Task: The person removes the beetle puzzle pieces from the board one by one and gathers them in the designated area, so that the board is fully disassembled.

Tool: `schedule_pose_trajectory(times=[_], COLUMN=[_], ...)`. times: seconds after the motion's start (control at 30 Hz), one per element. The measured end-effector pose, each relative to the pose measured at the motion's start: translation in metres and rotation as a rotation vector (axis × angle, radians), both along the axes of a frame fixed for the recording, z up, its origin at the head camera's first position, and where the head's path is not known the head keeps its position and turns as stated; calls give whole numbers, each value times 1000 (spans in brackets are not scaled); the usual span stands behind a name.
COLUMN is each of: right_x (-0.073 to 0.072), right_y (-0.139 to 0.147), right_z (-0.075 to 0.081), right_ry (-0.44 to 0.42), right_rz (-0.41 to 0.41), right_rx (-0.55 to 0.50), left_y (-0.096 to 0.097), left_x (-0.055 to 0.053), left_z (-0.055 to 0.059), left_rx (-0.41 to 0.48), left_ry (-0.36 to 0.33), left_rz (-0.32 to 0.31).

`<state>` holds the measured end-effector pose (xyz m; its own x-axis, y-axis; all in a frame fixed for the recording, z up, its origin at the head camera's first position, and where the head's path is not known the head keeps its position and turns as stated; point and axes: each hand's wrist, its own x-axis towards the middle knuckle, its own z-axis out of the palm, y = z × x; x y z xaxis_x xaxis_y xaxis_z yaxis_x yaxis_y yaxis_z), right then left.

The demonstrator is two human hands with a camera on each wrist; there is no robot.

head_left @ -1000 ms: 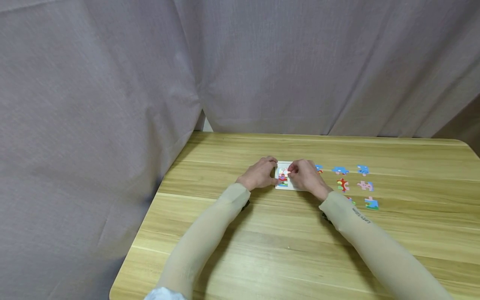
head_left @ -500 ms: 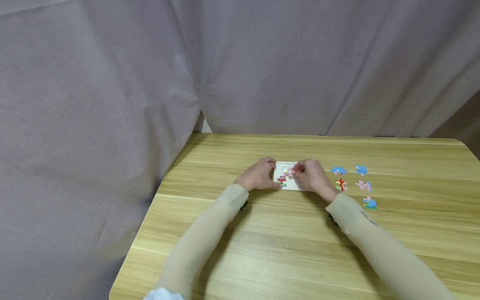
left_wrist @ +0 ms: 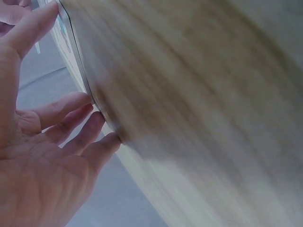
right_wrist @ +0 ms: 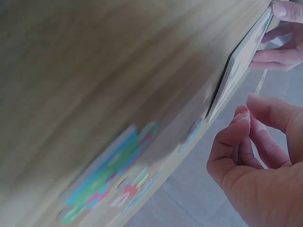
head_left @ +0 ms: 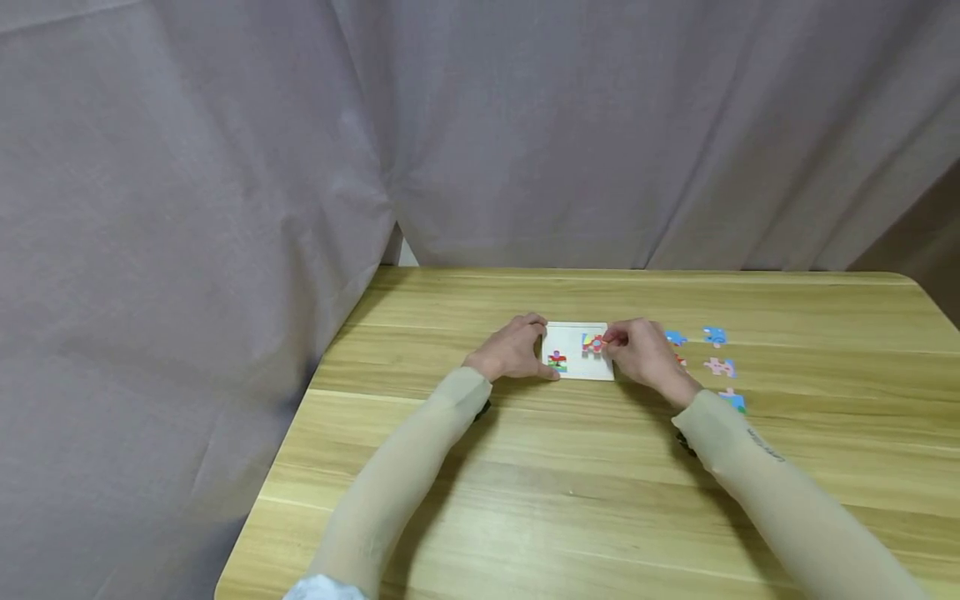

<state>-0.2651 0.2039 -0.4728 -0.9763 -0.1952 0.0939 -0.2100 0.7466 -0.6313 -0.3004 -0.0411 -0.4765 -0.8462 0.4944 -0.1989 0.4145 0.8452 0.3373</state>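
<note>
My left hand holds the left side of a white puzzle board, its thumb at the near left corner and its fingers at the far left one. One puzzle piece with a red and purple figure on green lies in the board's near left corner. Between thumb and fingertips my right hand pinches a red, yellow and blue puzzle piece, raised over the right half of the board. In the right wrist view that held piece shows edge-on as a thin sliver.
Several loose puzzle pieces lie right of the board, among them a blue one, a pink one and a blue-green one. My right hand partly covers others. A grey curtain hangs behind the wooden table.
My right hand has lifted the pinched piece off the board's left part and moved it to the right. Only one piece now lies on the board. The left hand stays at the board's left side.
</note>
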Motion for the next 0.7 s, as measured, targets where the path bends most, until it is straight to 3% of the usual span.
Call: schedule_pose_trajectory(times=[0.17, 0.5, 0.7], right_x=[7, 15, 20], right_y=[11, 32, 44], right_z=[2, 1, -1], right_ry=[-46, -20, -48], right_rz=[5, -23, -27], right_rx=[-4, 26, 38], left_y=[0, 0, 1], left_x=[0, 1, 2], left_z=[-1, 0, 1], left_rx=[-4, -6, -6], left_ry=[-2, 10, 2], left_rz=[1, -16, -13])
